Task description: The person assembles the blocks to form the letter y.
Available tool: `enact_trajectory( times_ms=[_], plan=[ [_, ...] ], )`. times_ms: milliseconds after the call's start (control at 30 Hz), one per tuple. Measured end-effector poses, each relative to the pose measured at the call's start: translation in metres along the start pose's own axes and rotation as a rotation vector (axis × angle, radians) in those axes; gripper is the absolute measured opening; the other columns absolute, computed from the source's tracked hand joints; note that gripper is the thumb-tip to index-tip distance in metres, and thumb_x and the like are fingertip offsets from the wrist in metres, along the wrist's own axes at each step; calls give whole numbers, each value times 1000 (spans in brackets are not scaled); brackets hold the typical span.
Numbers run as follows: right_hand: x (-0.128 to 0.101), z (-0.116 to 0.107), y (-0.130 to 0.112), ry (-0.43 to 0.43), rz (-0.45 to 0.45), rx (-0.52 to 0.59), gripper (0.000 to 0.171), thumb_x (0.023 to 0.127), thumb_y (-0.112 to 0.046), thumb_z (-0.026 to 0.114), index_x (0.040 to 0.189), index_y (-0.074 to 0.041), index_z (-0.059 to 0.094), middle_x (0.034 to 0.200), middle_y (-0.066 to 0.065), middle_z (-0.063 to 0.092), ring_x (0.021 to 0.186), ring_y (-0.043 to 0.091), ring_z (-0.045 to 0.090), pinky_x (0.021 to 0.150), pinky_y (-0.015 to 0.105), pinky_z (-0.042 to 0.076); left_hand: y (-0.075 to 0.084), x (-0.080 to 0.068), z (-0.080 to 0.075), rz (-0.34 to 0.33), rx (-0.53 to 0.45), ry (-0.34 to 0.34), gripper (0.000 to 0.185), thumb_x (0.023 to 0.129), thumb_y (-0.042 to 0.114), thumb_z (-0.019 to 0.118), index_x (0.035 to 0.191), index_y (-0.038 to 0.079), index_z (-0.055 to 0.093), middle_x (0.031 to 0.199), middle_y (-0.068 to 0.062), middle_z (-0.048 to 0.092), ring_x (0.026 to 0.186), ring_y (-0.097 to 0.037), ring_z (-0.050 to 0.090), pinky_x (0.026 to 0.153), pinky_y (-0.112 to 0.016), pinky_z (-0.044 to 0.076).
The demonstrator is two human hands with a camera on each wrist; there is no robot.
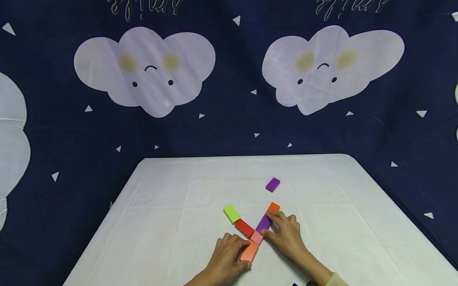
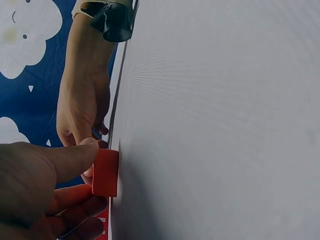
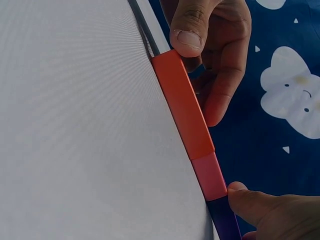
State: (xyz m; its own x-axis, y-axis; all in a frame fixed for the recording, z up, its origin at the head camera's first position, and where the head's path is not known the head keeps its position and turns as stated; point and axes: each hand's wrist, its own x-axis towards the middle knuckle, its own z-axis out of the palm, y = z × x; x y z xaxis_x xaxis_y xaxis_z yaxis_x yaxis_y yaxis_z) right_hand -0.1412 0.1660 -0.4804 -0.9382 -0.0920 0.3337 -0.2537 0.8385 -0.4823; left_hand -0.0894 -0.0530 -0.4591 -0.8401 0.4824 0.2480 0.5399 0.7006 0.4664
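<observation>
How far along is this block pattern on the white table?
Five flat blocks already lie joined in a forked line: lime green block, red, pink, purple and orange. The left hand is fitting a light orange block; the right hand steadies the purple one. A second purple block lies apart, unplaced.

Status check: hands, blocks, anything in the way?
Left hand grips orange block. Right hand touches purple block and pink block. Red block and green block adjoin; nothing blocking.
</observation>
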Motion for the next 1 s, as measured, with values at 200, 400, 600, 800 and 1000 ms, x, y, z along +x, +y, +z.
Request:
enact_trajectory(
  times_ms=[200, 400, 600, 800, 1000],
  plan=[
    [0, 0, 0, 0, 2, 3, 61, 69, -39, 79, 122, -13, 64, 119, 1, 63, 84, 18, 40, 71, 32, 28, 1, 0, 1, 15, 16, 31, 43, 72, 36, 76, 109, 17, 65, 98, 9, 62, 88, -4, 44, 68, -19, 26],
    [-1, 0, 0, 0, 1, -1, 62, 69, -39, 79, 122, -13, 64, 119, 1, 63, 83, 17, 40, 70, 31, 27, 2, 0, 0, 7, 15, 29, 43, 72, 36, 76, 110, 16, 65, 98, 9, 62, 87, -4, 44, 68, -19, 25],
    [-1, 0, 0, 3, 1, 2, 61, 69, -39, 79, 122, -13, 64, 119, 0, 63, 83, 17, 40, 70, 32, 27, 3, 0, 1, 12, 22, 35, 43, 72, 36, 76, 109, 16, 66, 98, 8, 62, 88, -5, 44, 67, -20, 25],
    [-1, -1, 0, 4, 4, 7, 60, 69, -38, 79, 121, -13, 64, 120, 0, 63, 83, 17, 40, 71, 32, 28, 3, 0, 0, 4, 17, 33, 44, 72, 38, 75, 110, 16, 66, 99, 9, 62, 89, -5, 45, 68, -20, 26],
    [-1, -1, 1, 3, 8, 13, 60, 69, -39, 79, 121, -14, 64, 121, -1, 62, 83, 16, 39, 71, 31, 27, 0, 1, -3, 1, 3, 74, 42, 73, 38, 73, 108, 15, 66, 98, 8, 62, 87, -5, 44, 69, -20, 27]
  ],
)
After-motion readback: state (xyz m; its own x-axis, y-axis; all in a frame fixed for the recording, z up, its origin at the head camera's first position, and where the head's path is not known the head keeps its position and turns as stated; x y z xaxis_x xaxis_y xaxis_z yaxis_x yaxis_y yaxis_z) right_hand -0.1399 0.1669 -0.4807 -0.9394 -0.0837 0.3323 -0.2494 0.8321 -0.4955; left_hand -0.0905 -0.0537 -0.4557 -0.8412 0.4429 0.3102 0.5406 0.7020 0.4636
